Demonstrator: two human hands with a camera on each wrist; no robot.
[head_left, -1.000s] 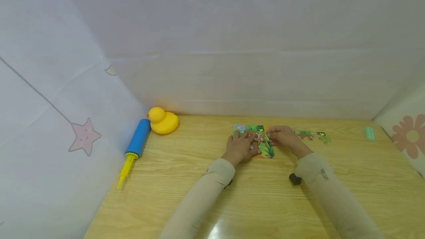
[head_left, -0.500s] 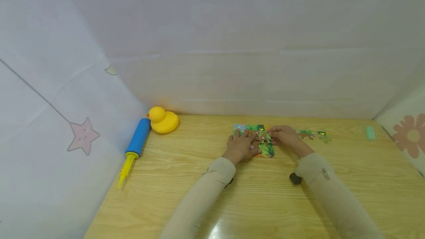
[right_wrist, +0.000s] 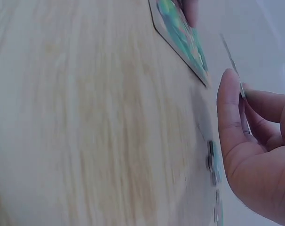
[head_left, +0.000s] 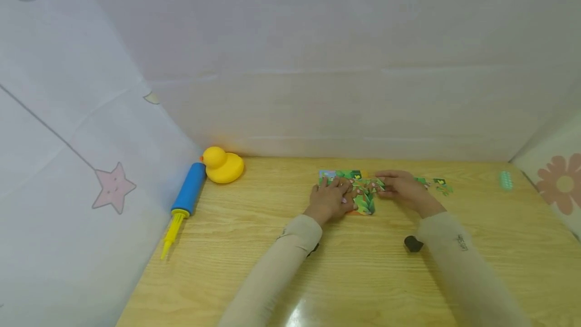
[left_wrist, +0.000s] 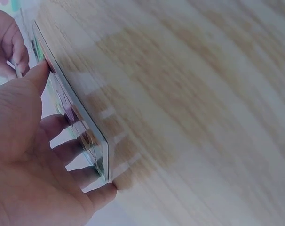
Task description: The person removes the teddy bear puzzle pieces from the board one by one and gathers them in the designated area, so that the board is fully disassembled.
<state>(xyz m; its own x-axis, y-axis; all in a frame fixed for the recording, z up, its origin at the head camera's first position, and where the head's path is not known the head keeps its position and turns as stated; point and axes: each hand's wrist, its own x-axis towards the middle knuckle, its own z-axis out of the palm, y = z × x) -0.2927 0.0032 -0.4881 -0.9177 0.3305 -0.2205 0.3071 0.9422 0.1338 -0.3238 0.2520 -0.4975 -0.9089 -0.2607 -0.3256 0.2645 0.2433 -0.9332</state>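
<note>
A colourful jigsaw puzzle (head_left: 365,206) lies flat near the back of the wooden table. My left hand (head_left: 329,203) rests on its left part with fingers spread, covering much of the picture. In the left wrist view, the thumb and fingertips (left_wrist: 101,194) press at the puzzle's surface and edge. Just right of the puzzle, my right hand (head_left: 405,192) pinches a puzzle piece (head_left: 378,184) between thumb and fingers. Seen almost edge-on in the right wrist view, that thin piece (right_wrist: 230,55) is raised off the table, apart from the puzzle (right_wrist: 182,40).
Several loose puzzle pieces (head_left: 441,186) lie to the right, partly behind the right hand. A mint-green bumpy item (head_left: 506,180) is at the far right. On the left are a yellow rubber duck (head_left: 223,165) and a blue and yellow hand pump (head_left: 189,191) beside the wall sheet.
My right hand has moved from the puzzle's right edge a little to the right, bringing the pinched piece along, now tilted. The left hand has stayed in place.
</note>
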